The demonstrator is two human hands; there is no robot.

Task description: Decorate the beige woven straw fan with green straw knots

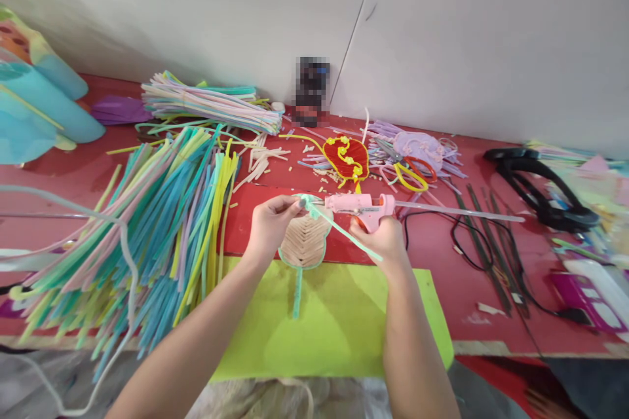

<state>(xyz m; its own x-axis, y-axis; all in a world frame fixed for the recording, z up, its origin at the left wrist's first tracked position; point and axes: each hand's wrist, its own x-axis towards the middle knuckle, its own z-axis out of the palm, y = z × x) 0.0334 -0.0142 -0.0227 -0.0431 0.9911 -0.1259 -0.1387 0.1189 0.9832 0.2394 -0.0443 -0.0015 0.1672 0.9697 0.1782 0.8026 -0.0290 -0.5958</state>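
My left hand [275, 222] pinches a mint green pipe cleaner [346, 232], which is curled into a small bunch at the fingertips and trails off down to the right. My right hand [382, 239] is wrapped round the handle of a pink glue gun [361, 206]. The nozzle points left and meets the curled green bunch; whether it touches cannot be told. A long clear glue stick [457, 211] sticks out of the gun's back. Below my hands lies a beige leaf-shaped fan [302, 242] with a green edge and stem, partly over a lime green board [344, 314].
Piles of pastel pipe cleaners [147, 229] spread over the red table's left side. Behind my hands lie a red and yellow fan [346, 160], scissors [410, 173] and cut bits. Dark sticks [484, 242], a cable and a black strap [545, 190] are to the right. A phone [312, 88] leans on the wall.
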